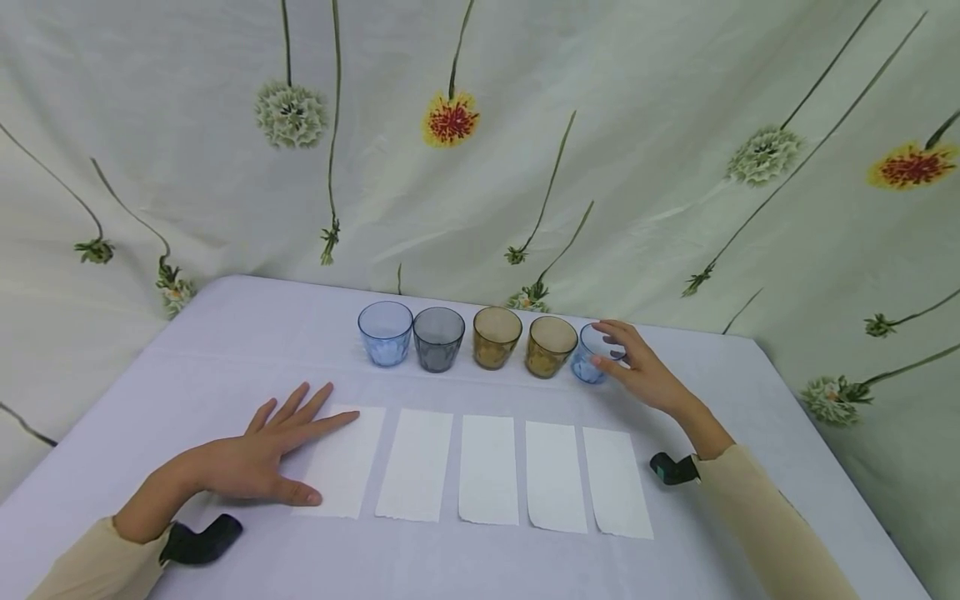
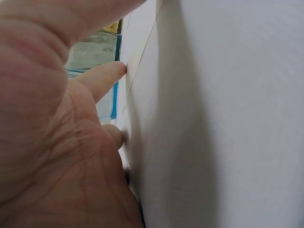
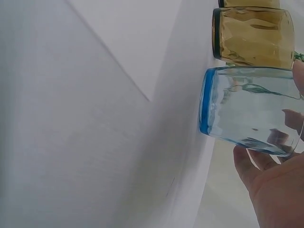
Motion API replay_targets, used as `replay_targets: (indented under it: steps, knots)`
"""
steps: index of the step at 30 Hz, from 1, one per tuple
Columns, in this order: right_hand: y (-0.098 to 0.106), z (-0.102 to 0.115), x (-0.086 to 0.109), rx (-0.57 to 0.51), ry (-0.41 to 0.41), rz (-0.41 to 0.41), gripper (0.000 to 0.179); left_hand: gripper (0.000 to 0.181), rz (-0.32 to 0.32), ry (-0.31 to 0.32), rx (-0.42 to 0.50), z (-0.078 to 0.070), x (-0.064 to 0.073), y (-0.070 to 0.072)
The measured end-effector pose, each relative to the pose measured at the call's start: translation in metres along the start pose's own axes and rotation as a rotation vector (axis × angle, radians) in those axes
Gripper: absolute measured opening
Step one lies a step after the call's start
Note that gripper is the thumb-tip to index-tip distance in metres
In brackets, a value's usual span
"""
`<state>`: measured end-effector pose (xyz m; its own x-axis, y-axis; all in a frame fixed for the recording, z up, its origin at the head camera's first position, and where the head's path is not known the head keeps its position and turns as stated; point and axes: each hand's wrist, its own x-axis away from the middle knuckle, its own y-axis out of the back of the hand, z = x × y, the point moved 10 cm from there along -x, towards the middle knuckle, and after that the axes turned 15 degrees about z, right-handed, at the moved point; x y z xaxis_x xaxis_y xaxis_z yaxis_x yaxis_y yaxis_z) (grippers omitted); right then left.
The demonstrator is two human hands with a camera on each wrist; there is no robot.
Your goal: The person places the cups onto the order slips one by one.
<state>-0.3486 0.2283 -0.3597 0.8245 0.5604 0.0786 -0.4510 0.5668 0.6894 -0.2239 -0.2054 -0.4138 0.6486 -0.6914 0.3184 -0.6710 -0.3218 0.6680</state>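
Five glasses stand in a row at the back of the table. From the left they are a blue glass (image 1: 386, 337), a grey glass (image 1: 438, 340), an amber glass (image 1: 497, 338), another amber glass (image 1: 550, 348) and a second blue glass (image 1: 587, 367). My right hand (image 1: 647, 371) holds this rightmost blue glass (image 3: 251, 109) near its rim, thumb on one side and fingers on the other. My left hand (image 1: 258, 457) lies spread, its thumb and index fingertips on the leftmost white paper strip (image 1: 347, 467). In the left wrist view its palm (image 2: 61, 152) faces the tabletop.
More white paper strips lie side by side in front of the glasses, from the second strip (image 1: 415, 467) to the rightmost strip (image 1: 617, 483). A white cloth covers the table (image 1: 247, 333). Behind it hangs a flower-printed curtain (image 1: 600, 150).
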Motion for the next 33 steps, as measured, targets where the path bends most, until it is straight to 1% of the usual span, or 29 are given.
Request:
replay_targets:
  steps: [8, 13, 17, 22, 25, 33]
  knots:
    - [-0.001, -0.001, 0.004, -0.002, -0.004, -0.01, 0.062, 0.09, 0.005, 0.007, 0.0, 0.0, 0.001, -0.001]
    - [-0.001, -0.001, 0.008, 0.02, -0.003, -0.017, 0.062, 0.09, 0.006, 0.008, -0.004, -0.001, 0.0, 0.0]
    - [0.002, 0.001, 0.013, 0.031, 0.023, -0.035, 0.061, 0.09, 0.004, 0.006, -0.008, -0.002, 0.001, 0.001]
    - [0.004, 0.002, 0.02, 0.032, 0.031, -0.054, 0.062, 0.089, 0.0, 0.005, -0.012, -0.002, 0.001, 0.001]
    - [0.004, 0.002, 0.024, 0.04, 0.023, -0.055, 0.063, 0.089, -0.002, 0.002, -0.012, -0.002, 0.001, 0.001]
    - [0.005, 0.007, 0.035, 0.042, 0.04, -0.053, 0.064, 0.089, -0.01, -0.01, -0.019, -0.003, 0.002, 0.001]
